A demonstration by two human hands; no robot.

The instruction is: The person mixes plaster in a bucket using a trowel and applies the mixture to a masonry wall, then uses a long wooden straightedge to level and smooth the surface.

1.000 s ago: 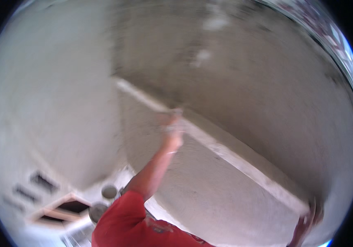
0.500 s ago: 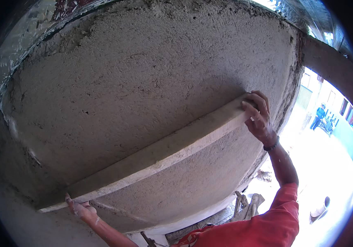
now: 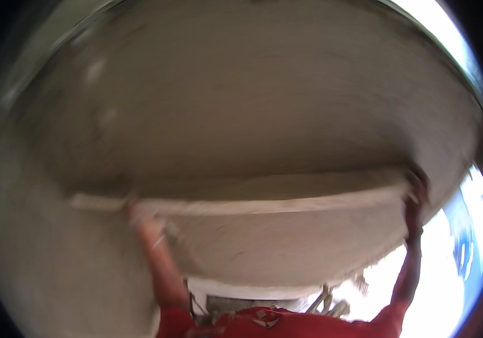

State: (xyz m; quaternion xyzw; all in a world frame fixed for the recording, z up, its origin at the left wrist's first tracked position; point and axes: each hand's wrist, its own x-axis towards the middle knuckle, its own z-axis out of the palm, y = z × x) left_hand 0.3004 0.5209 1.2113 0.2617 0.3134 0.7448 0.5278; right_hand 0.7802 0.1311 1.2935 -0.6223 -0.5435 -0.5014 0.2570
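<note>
A long, pale plasterer's straightedge (image 3: 275,205) lies nearly level across a wall of rough grey-brown plaster (image 3: 253,96). Around its lower edge, a little in from the left end, my left hand (image 3: 146,219) is closed. My right hand (image 3: 417,190) grips the far right end, with a dark band on that wrist. Both arms are raised and spread wide. Motion smears the hands and the wall surface. The straightedge's face toward the plaster is hidden, so I cannot tell how firmly it touches.
Below the wall, some grey, mortar-covered tools or sticks (image 3: 329,301) stand near a pale ledge (image 3: 253,291). Bright daylight enters at the right, past the wall's edge, where a blue blurred shape (image 3: 460,236) shows. A smooth grey surface (image 3: 56,265) adjoins at the left.
The straightedge has gone from a steep slant, right end high, to almost level in view. My left hand appears higher and my right hand lower and farther right. The view itself has swung.
</note>
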